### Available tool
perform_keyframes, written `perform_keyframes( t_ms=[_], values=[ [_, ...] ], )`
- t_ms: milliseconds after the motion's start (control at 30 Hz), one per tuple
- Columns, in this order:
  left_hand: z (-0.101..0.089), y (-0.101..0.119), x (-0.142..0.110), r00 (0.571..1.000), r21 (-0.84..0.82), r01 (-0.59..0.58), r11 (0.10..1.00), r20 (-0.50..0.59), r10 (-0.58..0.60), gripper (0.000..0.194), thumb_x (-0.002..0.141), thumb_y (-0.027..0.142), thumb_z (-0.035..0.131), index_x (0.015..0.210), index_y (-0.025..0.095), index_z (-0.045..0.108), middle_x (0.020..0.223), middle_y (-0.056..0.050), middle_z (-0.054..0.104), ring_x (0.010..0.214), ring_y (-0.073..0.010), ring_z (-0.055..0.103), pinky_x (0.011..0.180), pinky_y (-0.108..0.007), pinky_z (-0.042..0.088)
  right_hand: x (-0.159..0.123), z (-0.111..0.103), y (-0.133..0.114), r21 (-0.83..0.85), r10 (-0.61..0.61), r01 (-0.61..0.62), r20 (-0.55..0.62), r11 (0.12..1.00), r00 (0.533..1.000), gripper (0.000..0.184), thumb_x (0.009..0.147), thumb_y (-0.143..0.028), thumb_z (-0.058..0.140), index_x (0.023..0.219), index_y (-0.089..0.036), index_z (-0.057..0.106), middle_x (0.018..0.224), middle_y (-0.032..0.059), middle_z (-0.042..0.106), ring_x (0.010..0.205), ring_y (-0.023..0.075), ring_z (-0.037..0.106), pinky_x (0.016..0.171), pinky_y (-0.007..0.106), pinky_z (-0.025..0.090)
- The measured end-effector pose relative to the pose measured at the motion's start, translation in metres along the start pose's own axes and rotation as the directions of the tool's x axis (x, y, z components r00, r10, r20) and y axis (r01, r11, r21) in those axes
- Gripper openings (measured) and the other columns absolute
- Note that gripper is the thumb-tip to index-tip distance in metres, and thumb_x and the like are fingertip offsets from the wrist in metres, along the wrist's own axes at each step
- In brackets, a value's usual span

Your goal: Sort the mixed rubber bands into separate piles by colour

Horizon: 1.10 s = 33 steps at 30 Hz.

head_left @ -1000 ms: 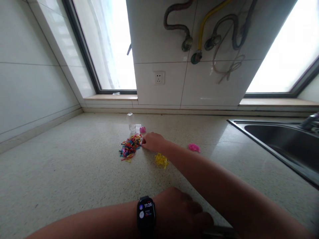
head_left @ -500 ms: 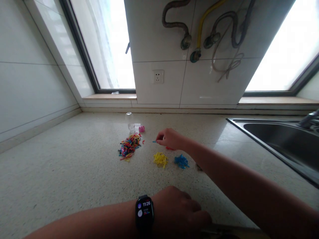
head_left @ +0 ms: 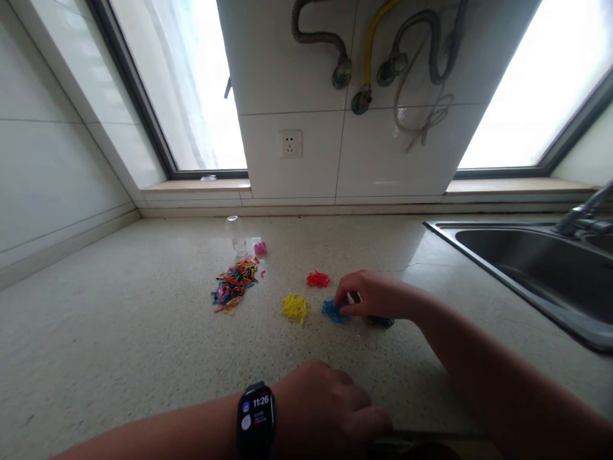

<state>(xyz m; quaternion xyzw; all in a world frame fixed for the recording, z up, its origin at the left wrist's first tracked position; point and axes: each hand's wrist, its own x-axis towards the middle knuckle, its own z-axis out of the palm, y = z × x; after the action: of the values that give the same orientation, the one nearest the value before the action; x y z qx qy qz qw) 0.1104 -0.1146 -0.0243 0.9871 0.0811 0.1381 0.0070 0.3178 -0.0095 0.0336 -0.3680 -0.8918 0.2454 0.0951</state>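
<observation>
My right hand (head_left: pixel 364 294) is over the small pile of blue rubber bands (head_left: pixel 331 311), thumb and forefinger pinched at its right side. A bit of blue shows at the fingertips, hard to tell apart from the pile. Under the wrist lies a dark pile of bands (head_left: pixel 380 321), partly covered. Nearby are a yellow pile (head_left: pixel 295 308) and a red pile (head_left: pixel 318 278). Farther left sits a bigger heap of mixed-colour bands (head_left: pixel 234 283). My left hand (head_left: pixel 330 409), wearing a black watch (head_left: pixel 256 418) at the wrist, rests at the counter's front edge with fingers curled and nothing visible in them.
Behind the mixed heap stand a clear jar (head_left: pixel 236 237) and a pink piece (head_left: pixel 260 248). A steel sink (head_left: pixel 507 281) with a faucet (head_left: pixel 582 214) is set into the speckled counter (head_left: pixel 143 332) on the right. The tiled wall bears a socket (head_left: pixel 290 144) and hoses.
My right hand has moved right and nearer, from beside the mixed heap to the blue pile, after holding a blue band. The red pile is now uncovered. The view has shifted slightly right.
</observation>
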Motion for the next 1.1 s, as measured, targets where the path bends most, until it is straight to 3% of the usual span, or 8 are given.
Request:
perform_keyframes(
  t_ms=[67,167,367,467,567,700,1100],
  values=[
    [0.000,0.000,0.000,1.000,0.000,0.002,1.000,0.016,-0.002,0.016,0.096,0.034,0.052,0.106,0.021,0.053,0.073,0.003,0.063,0.060,-0.0151,0.059,0.044,-0.030,0.033,-0.003,-0.004,0.001,0.020,0.007,-0.007,0.006,1.000,1.000,0.015,0.082,-0.030,0.069,0.094,-0.023,0.076,0.084,0.0029,0.070,0.072,0.0134,0.058,0.070,0.026,0.043],
    [-0.004,0.001,0.001,0.999,-0.021,0.002,1.000,0.042,-0.001,0.018,0.095,0.031,0.053,0.109,0.021,0.053,0.075,0.003,0.064,0.063,-0.0156,0.060,0.046,-0.030,0.036,-0.009,-0.012,0.012,0.080,0.075,-0.068,-0.094,0.995,0.993,0.019,0.084,-0.033,0.066,0.095,-0.021,0.075,0.078,0.0020,0.067,0.067,0.0125,0.055,0.062,0.024,0.041],
    [-0.007,0.001,0.000,0.998,-0.046,0.024,0.999,0.056,-0.022,0.015,0.096,0.028,0.051,0.109,0.021,0.054,0.075,0.003,0.063,0.065,-0.0149,0.060,0.049,-0.028,0.039,-0.012,-0.016,0.069,0.171,0.282,-0.239,-0.300,0.956,0.911,0.026,0.082,-0.041,0.064,0.092,-0.019,0.075,0.071,0.0015,0.065,0.065,0.0128,0.054,0.061,0.024,0.041],
    [-0.007,0.001,-0.001,0.998,-0.048,0.030,0.998,0.060,-0.027,0.016,0.096,0.027,0.051,0.111,0.022,0.054,0.076,0.003,0.063,0.065,-0.0145,0.059,0.049,-0.029,0.039,-0.010,-0.013,0.095,0.248,0.347,-0.277,-0.313,0.929,0.884,0.027,0.081,-0.040,0.064,0.092,-0.018,0.074,0.082,0.0046,0.070,0.074,0.0147,0.059,0.066,0.025,0.045],
    [-0.008,0.002,-0.001,0.998,-0.058,0.031,0.998,0.064,-0.027,0.018,0.095,0.028,0.052,0.112,0.022,0.054,0.078,0.004,0.063,0.065,-0.0146,0.058,0.048,-0.030,0.039,-0.010,-0.011,0.111,0.363,0.441,-0.326,-0.303,0.873,0.845,0.032,0.083,-0.044,0.060,0.096,-0.018,0.073,0.081,0.0045,0.068,0.062,0.0117,0.054,0.055,0.023,0.041],
    [-0.010,0.003,-0.001,0.996,-0.068,0.050,0.996,0.078,-0.044,0.019,0.095,0.029,0.053,0.112,0.022,0.055,0.078,0.003,0.063,0.065,-0.0144,0.058,0.049,-0.031,0.041,-0.011,-0.012,0.116,0.494,0.508,-0.333,-0.276,0.803,0.816,0.037,0.083,-0.049,0.059,0.097,-0.017,0.072,0.079,0.0041,0.065,0.051,0.0076,0.043,0.045,0.021,0.032],
    [-0.010,0.004,-0.002,0.997,-0.066,0.035,0.997,0.073,-0.030,0.020,0.094,0.028,0.051,0.113,0.021,0.054,0.078,0.002,0.063,0.065,-0.0144,0.056,0.050,-0.029,0.038,-0.013,-0.012,0.120,0.523,0.499,-0.305,-0.282,0.796,0.819,0.032,0.083,-0.045,0.059,0.094,-0.016,0.071,0.071,0.0016,0.058,0.052,0.0077,0.044,0.046,0.020,0.034]
  ],
)
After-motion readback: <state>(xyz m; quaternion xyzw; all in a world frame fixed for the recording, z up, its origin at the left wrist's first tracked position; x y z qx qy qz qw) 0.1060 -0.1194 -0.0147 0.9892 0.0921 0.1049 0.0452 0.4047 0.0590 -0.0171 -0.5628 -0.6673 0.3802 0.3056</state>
